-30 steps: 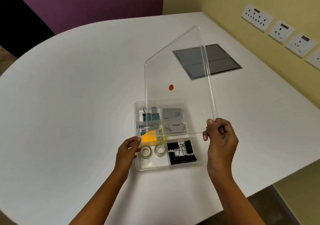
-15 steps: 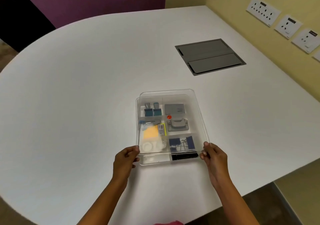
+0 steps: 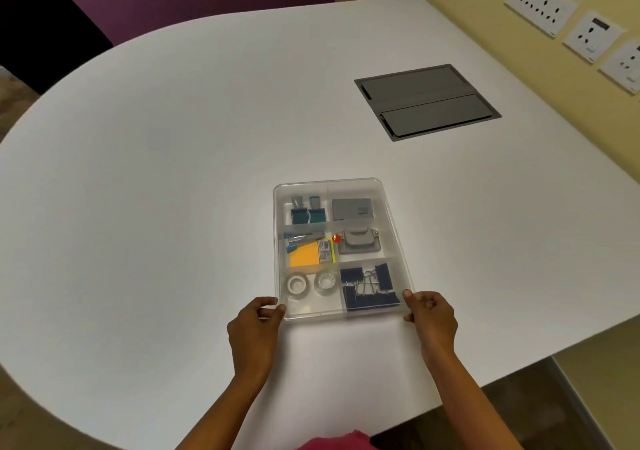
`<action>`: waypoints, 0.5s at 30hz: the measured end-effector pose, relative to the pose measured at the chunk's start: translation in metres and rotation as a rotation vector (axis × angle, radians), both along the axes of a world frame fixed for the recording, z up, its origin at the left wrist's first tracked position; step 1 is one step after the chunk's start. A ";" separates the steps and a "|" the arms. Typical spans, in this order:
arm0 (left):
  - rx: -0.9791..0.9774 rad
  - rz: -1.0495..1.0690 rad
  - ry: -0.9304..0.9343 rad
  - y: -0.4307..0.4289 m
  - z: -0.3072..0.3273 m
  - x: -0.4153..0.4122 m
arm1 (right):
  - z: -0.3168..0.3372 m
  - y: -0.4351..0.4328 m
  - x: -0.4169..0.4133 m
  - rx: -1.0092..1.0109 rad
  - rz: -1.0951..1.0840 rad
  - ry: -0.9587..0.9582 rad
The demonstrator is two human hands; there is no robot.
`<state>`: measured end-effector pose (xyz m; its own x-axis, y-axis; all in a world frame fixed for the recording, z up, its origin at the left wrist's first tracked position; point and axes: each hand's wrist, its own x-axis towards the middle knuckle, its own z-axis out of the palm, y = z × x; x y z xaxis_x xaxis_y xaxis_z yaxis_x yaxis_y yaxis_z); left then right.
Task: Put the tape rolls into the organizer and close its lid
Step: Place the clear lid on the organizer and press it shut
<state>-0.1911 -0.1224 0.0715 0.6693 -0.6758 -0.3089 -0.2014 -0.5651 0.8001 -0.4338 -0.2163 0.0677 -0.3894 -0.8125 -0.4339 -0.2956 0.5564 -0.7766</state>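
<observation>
The clear organizer [image 3: 337, 248] is sitting on the white table [image 3: 156, 189] with its lid [image 3: 394, 227] lying flat, the left hand [image 3: 258, 331] and right hand [image 3: 431, 321] pinching its near corners, while two tape rolls [image 3: 311, 285] are resting in the near-left compartment just beyond the left fingertips [image 3: 277, 308].

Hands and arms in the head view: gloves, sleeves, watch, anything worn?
Nothing worn that shows. The left hand and right hand are bare, no gloves, no rings visible. Both forearms are uncovered down to the frame edge, with no sleeves, watch or bands. A bit of pink cloth shows at the bottom edge.
</observation>
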 end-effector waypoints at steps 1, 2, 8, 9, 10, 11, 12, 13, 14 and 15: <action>-0.003 -0.006 -0.023 0.000 0.000 -0.001 | 0.000 -0.002 0.000 -0.008 0.003 0.015; -0.003 -0.014 -0.058 0.000 -0.001 -0.002 | 0.001 -0.003 0.000 -0.014 0.006 0.025; -0.017 -0.005 0.021 -0.003 -0.008 0.003 | 0.002 -0.013 0.003 0.043 0.159 0.086; -0.019 0.003 0.080 -0.003 -0.009 0.004 | 0.002 -0.014 0.004 0.045 0.174 0.100; -0.025 0.019 0.139 -0.003 -0.011 0.004 | 0.002 -0.014 0.005 0.042 0.184 0.125; -0.029 0.038 0.194 -0.003 -0.012 0.004 | 0.002 -0.014 0.006 0.032 0.189 0.156; -0.029 0.054 0.237 -0.004 -0.013 0.004 | 0.002 -0.014 0.008 0.020 0.190 0.186; -0.023 0.064 0.268 -0.004 -0.013 0.003 | 0.003 -0.013 0.009 0.005 0.190 0.210; -0.015 0.066 0.294 -0.004 -0.014 0.003 | 0.003 -0.013 0.009 -0.007 0.191 0.226; -0.005 0.066 0.320 -0.004 -0.015 0.002 | 0.003 -0.012 0.009 -0.014 0.194 0.233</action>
<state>-0.1892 -0.1267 0.0565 0.5811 -0.6364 -0.5073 0.0973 -0.5646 0.8196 -0.4248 -0.2283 0.0710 -0.3137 -0.8870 -0.3390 -0.5667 0.4613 -0.6826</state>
